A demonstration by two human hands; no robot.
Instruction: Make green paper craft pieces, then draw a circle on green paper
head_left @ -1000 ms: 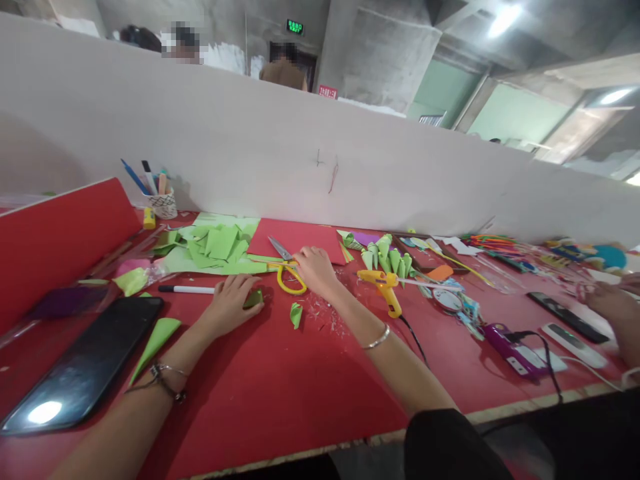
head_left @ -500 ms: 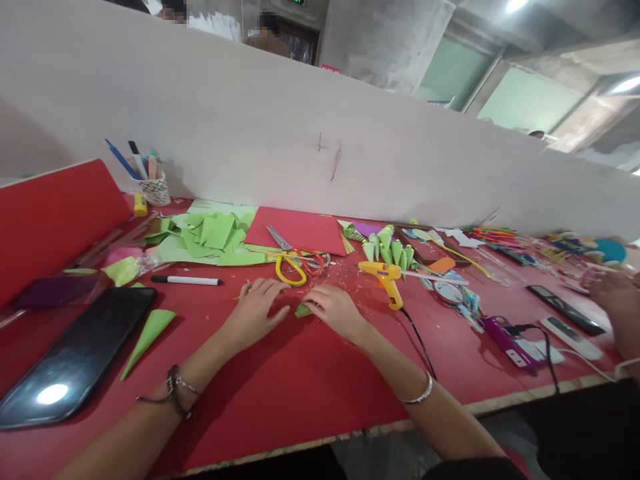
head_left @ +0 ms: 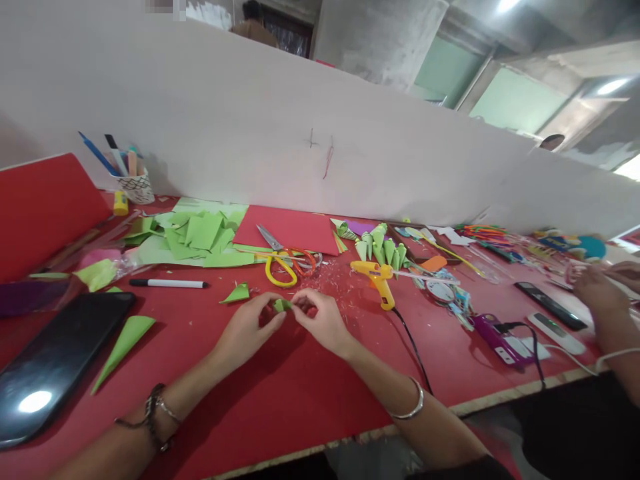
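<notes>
Between the fingertips of my left hand and my right hand is a small piece of green paper, pinched from both sides just above the red table. Just beyond my left hand lies a folded green paper scrap. Yellow-handled scissors rest beyond my fingertips, beside a pair with orange handles. A yellow glue gun lies to the right of my right hand. Further left is a rolled green paper cone, near a black-capped marker.
A black phone lies at the left. Green paper pieces, a red sheet and several small green cones line the back. A purple power strip sits right, near another person's hands.
Both hands have come together on the small green paper, with my left hand now gripping it too. A folded green scrap now shows beyond my left hand. The view has shifted slightly.
</notes>
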